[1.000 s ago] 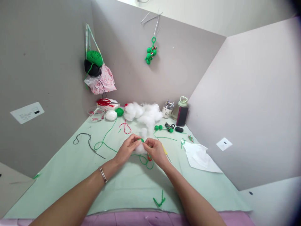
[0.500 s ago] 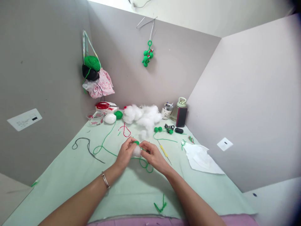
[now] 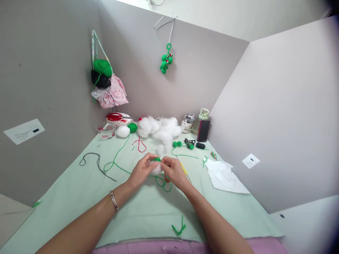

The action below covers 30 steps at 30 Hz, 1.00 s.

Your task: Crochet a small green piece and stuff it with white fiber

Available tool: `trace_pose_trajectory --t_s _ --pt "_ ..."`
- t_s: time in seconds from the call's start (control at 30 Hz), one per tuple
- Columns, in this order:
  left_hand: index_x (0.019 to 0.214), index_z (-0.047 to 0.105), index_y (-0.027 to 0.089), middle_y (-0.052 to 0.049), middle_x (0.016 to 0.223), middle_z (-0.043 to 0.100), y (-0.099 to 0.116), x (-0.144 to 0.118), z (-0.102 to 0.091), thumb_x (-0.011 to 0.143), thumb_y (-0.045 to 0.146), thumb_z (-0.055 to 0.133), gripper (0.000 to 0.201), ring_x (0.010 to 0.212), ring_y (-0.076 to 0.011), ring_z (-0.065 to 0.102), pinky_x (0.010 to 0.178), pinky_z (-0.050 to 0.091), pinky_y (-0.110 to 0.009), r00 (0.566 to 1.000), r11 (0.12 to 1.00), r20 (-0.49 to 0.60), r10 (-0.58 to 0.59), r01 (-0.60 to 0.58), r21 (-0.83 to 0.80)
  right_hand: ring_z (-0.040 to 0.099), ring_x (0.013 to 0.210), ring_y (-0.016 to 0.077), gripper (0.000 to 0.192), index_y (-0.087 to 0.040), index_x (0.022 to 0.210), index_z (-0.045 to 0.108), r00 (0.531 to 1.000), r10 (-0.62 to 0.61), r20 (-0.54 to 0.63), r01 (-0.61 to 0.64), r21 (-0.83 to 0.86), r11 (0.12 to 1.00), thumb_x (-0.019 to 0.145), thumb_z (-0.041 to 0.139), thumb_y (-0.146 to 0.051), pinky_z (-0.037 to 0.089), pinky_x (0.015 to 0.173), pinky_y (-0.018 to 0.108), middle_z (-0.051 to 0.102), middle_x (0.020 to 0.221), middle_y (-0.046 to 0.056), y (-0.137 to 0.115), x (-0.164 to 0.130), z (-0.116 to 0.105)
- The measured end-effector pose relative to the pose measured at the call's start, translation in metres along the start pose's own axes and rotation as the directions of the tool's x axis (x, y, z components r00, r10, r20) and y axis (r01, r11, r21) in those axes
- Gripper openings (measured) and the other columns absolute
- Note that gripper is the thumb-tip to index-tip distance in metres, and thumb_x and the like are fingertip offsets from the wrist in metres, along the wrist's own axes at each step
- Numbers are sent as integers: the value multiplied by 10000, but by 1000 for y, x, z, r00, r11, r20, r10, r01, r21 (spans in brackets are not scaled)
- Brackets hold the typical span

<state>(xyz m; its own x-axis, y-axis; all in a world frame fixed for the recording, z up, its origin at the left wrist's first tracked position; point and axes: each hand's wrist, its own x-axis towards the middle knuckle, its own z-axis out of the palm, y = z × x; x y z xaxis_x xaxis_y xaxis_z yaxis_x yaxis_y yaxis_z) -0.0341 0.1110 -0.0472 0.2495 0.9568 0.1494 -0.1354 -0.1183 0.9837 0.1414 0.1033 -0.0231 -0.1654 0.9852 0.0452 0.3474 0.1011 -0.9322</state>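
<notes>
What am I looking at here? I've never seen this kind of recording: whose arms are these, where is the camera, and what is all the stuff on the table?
There is one view, from a camera worn on a person's head, looking down at their own bare hands. The left hand and right hand together pinch a small green crocheted piece with a tuft of white stuffing. They work over a pale green cloth. On it lie a pile of stuffing, loose green yarn, a black cord, white paper, a bottle and a cup of tools. A bag with yarn balls hangs on the wall.
</notes>
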Motion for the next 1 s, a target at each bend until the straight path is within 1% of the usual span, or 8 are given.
trace_pose_trajectory --t_s 0.17,0.37,0.5,0.6,0.73,0.83,0.9,1.0 --pt "1071 691 163 -53 1046 717 -15 4 -6 970 354 732 220 921 -208 693 825 596 -384 999 996 -51 15 -11 92 370 524 108 233 -215 738 580 995 -38 91 39 -4 999 876 595 -403 294 508 242 412 569 -75 -8 -6 6" --pt "1242 677 159 -80 1149 725 -21 2 -7 1027 373 676 303 909 -206 723 778 637 -382 995 990 -86 -46 56 127 328 562 119 236 -214 738 613 993 -101 59 102 -21 995 917 594 -367 279 558 273 421 592 -63 -13 -12 15" --pt "1258 675 161 -87 1172 726 -22 4 -6 1031 384 668 318 941 -217 728 811 639 -404 996 991 -81 -49 59 124 540 786 170 242 -216 707 644 984 -172 -47 172 -7 985 871 696 -385 402 656 278 637 887 40 -14 -7 0" --pt "1253 684 163 -96 1224 719 -22 5 -6 1024 376 678 312 1021 -240 721 879 628 -443 997 988 -78 -20 32 150 632 907 199 346 -217 666 565 979 -199 -31 201 65 977 867 694 -468 488 708 293 700 1089 89 -13 -5 -7" --pt "1254 686 164 -98 1235 719 -22 4 -9 1022 375 681 313 1035 -245 720 893 625 -452 994 984 -111 7 13 179 540 572 110 267 -240 871 536 988 -156 -8 156 122 980 893 626 -491 452 521 266 725 1052 56 -10 -3 -8" --pt "1260 682 166 -98 1239 716 -21 3 -11 1025 377 676 316 1033 -244 719 889 626 -449 987 982 -159 35 -4 188 512 568 92 313 -248 1073 581 992 -126 -31 128 76 989 854 697 -439 456 534 245 720 1060 27 -7 -1 -5" --pt "1251 684 166 -96 1227 718 -21 2 -10 1024 375 678 308 1021 -240 720 879 628 -442 985 982 -166 46 -14 190 510 558 103 252 -229 986 638 995 -96 4 96 31 995 848 701 -431 442 525 237 686 844 -11 -5 0 -1" --pt "1233 688 162 -90 1197 724 -23 2 -8 1024 373 679 296 989 -229 722 858 630 -427 989 983 -144 45 -18 182 443 473 99 246 -215 739 625 998 -44 40 45 -20 999 864 651 -425 353 460 228 504 577 -61 -1 1 5"
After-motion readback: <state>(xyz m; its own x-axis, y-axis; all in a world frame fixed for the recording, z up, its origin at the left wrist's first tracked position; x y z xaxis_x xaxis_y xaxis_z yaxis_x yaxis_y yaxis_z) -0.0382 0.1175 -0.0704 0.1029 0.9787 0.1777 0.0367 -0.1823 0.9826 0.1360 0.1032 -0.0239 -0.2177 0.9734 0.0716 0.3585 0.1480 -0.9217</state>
